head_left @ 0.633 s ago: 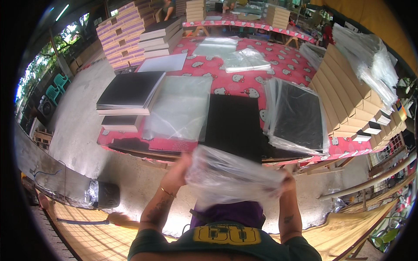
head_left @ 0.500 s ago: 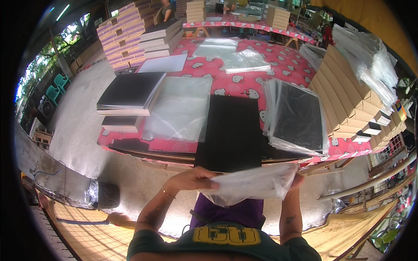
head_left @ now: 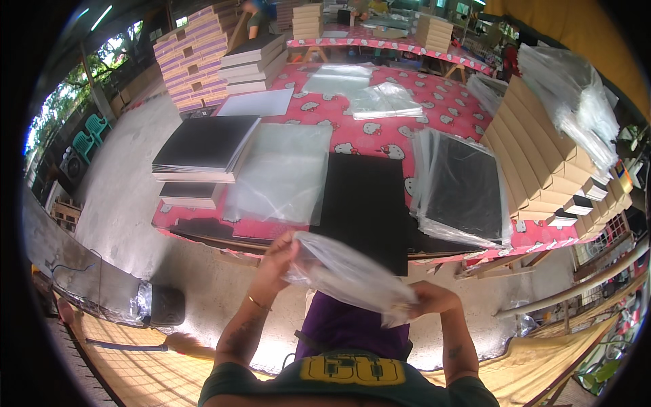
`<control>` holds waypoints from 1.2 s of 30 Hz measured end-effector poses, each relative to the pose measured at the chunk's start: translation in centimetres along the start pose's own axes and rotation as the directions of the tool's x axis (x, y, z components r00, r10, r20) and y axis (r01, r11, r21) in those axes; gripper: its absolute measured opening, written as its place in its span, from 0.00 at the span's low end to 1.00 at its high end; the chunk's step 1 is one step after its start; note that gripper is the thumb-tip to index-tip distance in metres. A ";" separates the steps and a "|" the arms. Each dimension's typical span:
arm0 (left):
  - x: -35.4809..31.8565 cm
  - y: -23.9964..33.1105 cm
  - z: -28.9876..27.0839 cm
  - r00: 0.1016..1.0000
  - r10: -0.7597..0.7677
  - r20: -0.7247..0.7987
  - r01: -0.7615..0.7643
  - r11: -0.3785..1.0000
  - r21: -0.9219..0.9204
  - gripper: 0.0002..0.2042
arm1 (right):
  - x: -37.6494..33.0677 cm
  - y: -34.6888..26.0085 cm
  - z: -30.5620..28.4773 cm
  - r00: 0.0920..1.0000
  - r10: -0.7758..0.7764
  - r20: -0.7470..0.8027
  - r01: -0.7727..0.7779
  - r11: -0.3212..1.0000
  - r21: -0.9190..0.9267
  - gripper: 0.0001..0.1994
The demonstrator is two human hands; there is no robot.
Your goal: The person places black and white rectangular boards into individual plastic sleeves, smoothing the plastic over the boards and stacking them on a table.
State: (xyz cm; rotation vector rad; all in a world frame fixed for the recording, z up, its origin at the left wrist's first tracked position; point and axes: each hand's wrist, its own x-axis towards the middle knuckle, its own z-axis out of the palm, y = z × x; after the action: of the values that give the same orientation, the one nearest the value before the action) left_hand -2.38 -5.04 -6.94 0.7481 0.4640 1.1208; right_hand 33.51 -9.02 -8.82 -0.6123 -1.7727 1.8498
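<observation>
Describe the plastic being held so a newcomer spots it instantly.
Find the pink table, then the black sheet at its near edge. In front, clear plastic slants between the left hand and right hand. Unlike the plastic sheets lying on the table, it is held aloft.

An open-sided workshop — rough grey concrete floor [head_left: 122, 176], large table covered in pink cartoon-print cloth [head_left: 441, 98], tall stack of tan-and-purple cardboard boxes [head_left: 193, 54], white tube light [head_left: 101, 18] overhead, green trees [head_left: 55, 91] outside.

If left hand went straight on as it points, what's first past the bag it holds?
Likely the front edge of the pink-covered table; if the left hand is high enough, the clear plastic sheets on it. Depth is unclear.
</observation>
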 end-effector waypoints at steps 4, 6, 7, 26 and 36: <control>0.3 -0.5 -2.5 0.984 -0.128 0.120 0.124 0.991 0.043 0.09 | -1.3 4.8 -1.5 0.973 -0.180 -0.145 0.215 0.934 0.285 0.20; -0.3 -1.3 -3.1 0.890 -0.380 0.254 0.186 0.809 0.558 0.09 | -0.6 3.2 -0.2 0.849 -0.266 -0.457 0.503 0.670 0.546 0.20; -0.5 -1.6 -3.1 0.814 -0.519 0.262 0.152 0.624 0.766 0.10 | 0.2 0.9 1.0 0.738 -0.207 -0.642 0.625 0.568 0.535 0.21; 0.0 0.4 -1.4 1.000 0.015 -0.013 -0.016 0.998 -0.067 0.06 | -1.6 4.3 0.3 0.961 -0.090 -0.262 0.230 0.786 0.574 0.17; -3.4 -9.3 -3.0 0.850 0.303 -0.431 0.030 0.789 0.613 0.13 | 1.6 8.7 5.2 0.377 0.005 -0.926 -0.157 0.986 -0.059 0.20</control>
State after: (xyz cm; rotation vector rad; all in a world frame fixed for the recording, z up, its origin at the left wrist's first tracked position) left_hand 0.15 -9.50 -15.89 1.0502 1.2892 1.3318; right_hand 28.53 -12.26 -17.18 -1.4690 -1.0417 0.9701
